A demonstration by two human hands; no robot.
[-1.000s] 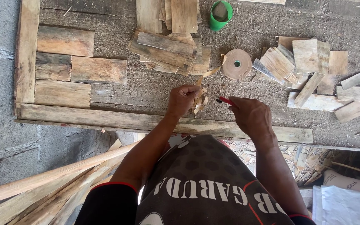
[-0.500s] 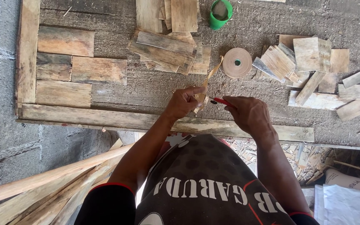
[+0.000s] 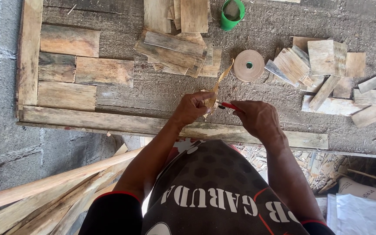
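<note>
Your left hand (image 3: 193, 109) pinches a thin tan strip (image 3: 219, 82) just above the near edge of the tabletop (image 3: 153, 93); the strip rises from your fingers and curls away toward the far side, its lower end hidden inside your grip. Your right hand (image 3: 257, 117) is closed around a red-handled tool (image 3: 228, 105), whose tip meets the strip beside your left fingers. Only a sliver of red handle shows, so what kind of tool it is cannot be made out.

Just beyond the strip's far end lies a tan roll (image 3: 249, 65) of the same banding, flat on the tabletop. Farther off stands a green cup (image 3: 233, 14), its top cut off by the frame. A loose stack of wooden boards (image 3: 175, 50) lies to the left of the roll, and a scattered heap of offcuts (image 3: 323, 69) spreads to the right, running out of view. At far left, flat planks (image 3: 68, 69) sit inside a wooden frame (image 3: 29, 52). Long timber battens (image 3: 44, 191) slant across the near left corner, partly hidden by your dark shirt.
</note>
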